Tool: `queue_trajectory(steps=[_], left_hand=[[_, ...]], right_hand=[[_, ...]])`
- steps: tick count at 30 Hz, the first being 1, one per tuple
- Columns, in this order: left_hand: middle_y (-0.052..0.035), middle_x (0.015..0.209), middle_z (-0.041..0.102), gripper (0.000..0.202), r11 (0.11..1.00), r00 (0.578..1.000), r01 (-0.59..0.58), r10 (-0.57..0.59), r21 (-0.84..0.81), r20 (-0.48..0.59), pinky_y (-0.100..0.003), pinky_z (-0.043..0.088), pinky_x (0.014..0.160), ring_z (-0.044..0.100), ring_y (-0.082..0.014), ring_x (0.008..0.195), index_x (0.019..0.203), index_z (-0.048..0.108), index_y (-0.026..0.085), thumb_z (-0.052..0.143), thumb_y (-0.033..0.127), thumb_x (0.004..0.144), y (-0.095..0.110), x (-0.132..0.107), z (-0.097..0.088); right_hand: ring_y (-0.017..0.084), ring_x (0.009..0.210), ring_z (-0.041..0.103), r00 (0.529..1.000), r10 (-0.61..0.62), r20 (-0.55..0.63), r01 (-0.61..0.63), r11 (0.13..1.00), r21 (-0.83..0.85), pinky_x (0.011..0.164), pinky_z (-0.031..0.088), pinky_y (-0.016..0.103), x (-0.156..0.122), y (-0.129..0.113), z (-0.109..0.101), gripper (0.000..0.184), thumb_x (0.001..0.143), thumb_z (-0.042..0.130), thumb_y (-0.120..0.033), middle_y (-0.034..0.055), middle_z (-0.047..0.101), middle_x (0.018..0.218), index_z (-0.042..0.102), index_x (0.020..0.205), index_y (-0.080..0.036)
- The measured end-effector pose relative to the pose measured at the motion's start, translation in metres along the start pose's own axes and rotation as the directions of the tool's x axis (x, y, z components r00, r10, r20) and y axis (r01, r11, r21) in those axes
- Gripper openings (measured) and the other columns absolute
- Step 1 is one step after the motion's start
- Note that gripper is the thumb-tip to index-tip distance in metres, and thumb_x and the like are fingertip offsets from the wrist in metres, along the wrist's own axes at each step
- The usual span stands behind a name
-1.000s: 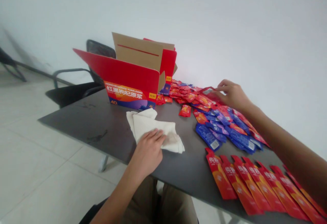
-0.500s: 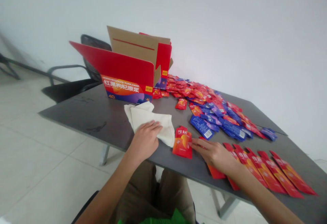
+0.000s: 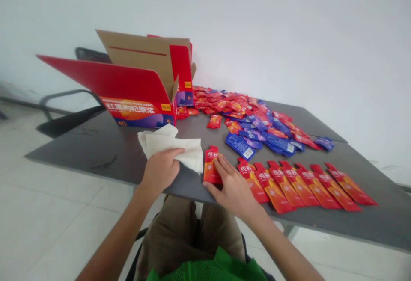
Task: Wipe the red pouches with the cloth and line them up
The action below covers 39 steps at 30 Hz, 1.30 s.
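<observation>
My left hand [image 3: 163, 169] is closed on the near edge of a folded white cloth [image 3: 175, 146], the index finger stretched across its top. Just right of the cloth, one red juice pouch [image 3: 210, 165] lies face up by the table's front edge. Over its right part is my right hand [image 3: 231, 184], fingertips on the front and thumb at the lower left corner, gripping it against the table. To the right of that hand, several matching red pouches [image 3: 297, 184] lie in a slanted, overlapping row.
Two red cartons stand at the back left, the front carton [image 3: 138, 112] with its flaps up. A loose heap of red and blue pouches [image 3: 253, 120] spreads along the back of the dark table [image 3: 86, 152]. A black chair [image 3: 64, 118] stands behind the left end.
My right hand has moved from the single pouch's right edge onto its front, thumb now at the bottom. My left hand stays at the cloth. The whole view has shifted.
</observation>
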<state>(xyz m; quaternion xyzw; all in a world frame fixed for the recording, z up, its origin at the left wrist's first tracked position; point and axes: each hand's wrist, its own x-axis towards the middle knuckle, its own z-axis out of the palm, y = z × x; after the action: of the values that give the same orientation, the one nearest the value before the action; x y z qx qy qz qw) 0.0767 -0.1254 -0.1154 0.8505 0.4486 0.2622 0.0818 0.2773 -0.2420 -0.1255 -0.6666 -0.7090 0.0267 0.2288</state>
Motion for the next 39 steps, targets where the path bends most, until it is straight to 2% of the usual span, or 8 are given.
queue_trajectory(steps=[5, 10, 15, 20, 26, 31, 34, 39], left_hand=[[-0.0006, 0.112, 0.072, 0.047, 0.988, 0.998, 0.022, -0.032, -0.153, -0.06, -0.034, 0.049, 0.093, 0.066, -0.0223, 0.104, 0.115, 0.069, 0.023, 0.039, 0.012, 0.08, 0.011, 0.015, -0.024], [-0.0018, 0.118, 0.069, 0.047, 0.977, 0.985, -0.163, 0.169, -0.137, 0.03, -0.034, 0.049, 0.096, 0.065, -0.021, 0.107, 0.122, 0.064, 0.024, 0.042, 0.011, 0.082, 0.054, 0.013, -0.003], [-0.0085, 0.137, 0.056, 0.049, 0.88, 0.855, -0.472, 0.473, -0.061, 0.21, -0.036, 0.035, 0.112, 0.048, -0.0206, 0.13, 0.128, 0.058, 0.016, 0.046, 0.006, 0.082, 0.057, -0.012, 0.017], [-0.0041, 0.141, 0.053, 0.047, 0.841, 0.795, -0.534, 0.533, -0.084, 0.29, -0.035, 0.03, 0.115, 0.044, -0.0153, 0.133, 0.131, 0.056, 0.022, 0.043, 0.009, 0.087, 0.049, -0.01, 0.005], [-0.0102, 0.139, 0.054, 0.052, 0.896, 0.856, -0.444, 0.414, 0.029, 0.308, -0.035, 0.035, 0.112, 0.046, -0.02, 0.132, 0.13, 0.056, 0.015, 0.04, 0.005, 0.082, 0.063, 0.034, 0.027], [-0.0069, 0.146, 0.046, 0.055, 0.836, 0.783, -0.546, 0.531, -0.052, 0.324, -0.035, 0.031, 0.115, 0.038, -0.0166, 0.137, 0.14, 0.045, 0.018, 0.039, 0.007, 0.086, 0.059, 0.001, 0.017], [-0.0059, 0.146, 0.046, 0.056, 0.837, 0.783, -0.544, 0.531, -0.056, 0.324, -0.035, 0.03, 0.115, 0.038, -0.0164, 0.138, 0.141, 0.044, 0.019, 0.039, 0.006, 0.086, 0.057, -0.012, 0.011], [-0.0089, 0.144, 0.048, 0.057, 0.895, 0.836, -0.447, 0.416, 0.004, 0.358, -0.035, 0.033, 0.113, 0.041, -0.018, 0.136, 0.136, 0.05, 0.013, 0.036, 0.004, 0.081, 0.059, 0.028, 0.028]], right_hand=[[0.034, 0.136, 0.039, 0.993, 0.072, -0.091, -0.056, 0.984, 0.169, 0.108, 0.037, 0.056, -0.01, 0.0, 0.014, 0.06, 0.086, 0.059, -0.038, 0.0178, 0.039, 0.148, 0.046, 0.139, -0.015], [0.034, 0.116, 0.058, 0.981, 0.169, -0.098, -0.141, 0.959, 0.247, 0.096, 0.049, 0.049, -0.009, -0.006, 0.006, 0.039, 0.085, 0.06, -0.036, 0.0166, 0.063, 0.12, 0.059, 0.119, -0.017], [0.029, 0.104, 0.061, 0.976, 0.151, -0.155, -0.1, 0.949, 0.298, 0.09, 0.05, 0.042, -0.007, -0.007, 0.005, 0.026, 0.08, 0.062, -0.022, 0.0103, 0.066, 0.107, 0.06, 0.105, -0.021], [0.029, 0.106, 0.059, 0.979, 0.119, -0.168, -0.066, 0.955, 0.29, 0.091, 0.048, 0.041, -0.008, -0.005, 0.008, 0.027, 0.079, 0.063, -0.022, 0.0097, 0.064, 0.109, 0.06, 0.105, -0.022], [0.031, 0.104, 0.059, 0.969, 0.188, -0.162, -0.138, 0.951, 0.278, 0.09, 0.048, 0.044, -0.009, -0.004, 0.011, 0.023, 0.081, 0.065, -0.031, 0.0117, 0.066, 0.106, 0.06, 0.102, -0.021], [0.029, 0.104, 0.059, 0.972, 0.177, -0.155, -0.129, 0.951, 0.28, 0.091, 0.048, 0.04, -0.007, -0.005, 0.01, 0.017, 0.082, 0.061, -0.025, 0.0104, 0.067, 0.106, 0.063, 0.099, -0.022], [0.028, 0.11, 0.057, 0.981, 0.132, -0.145, -0.088, 0.958, 0.273, 0.095, 0.046, 0.039, -0.008, -0.006, 0.009, 0.025, 0.081, 0.058, -0.018, 0.0094, 0.066, 0.112, 0.063, 0.105, -0.022], [0.03, 0.108, 0.058, 0.969, 0.208, -0.13, -0.162, 0.942, 0.294, 0.095, 0.046, 0.042, -0.008, -0.006, 0.008, 0.027, 0.082, 0.063, -0.03, 0.0121, 0.066, 0.11, 0.063, 0.106, -0.018]])
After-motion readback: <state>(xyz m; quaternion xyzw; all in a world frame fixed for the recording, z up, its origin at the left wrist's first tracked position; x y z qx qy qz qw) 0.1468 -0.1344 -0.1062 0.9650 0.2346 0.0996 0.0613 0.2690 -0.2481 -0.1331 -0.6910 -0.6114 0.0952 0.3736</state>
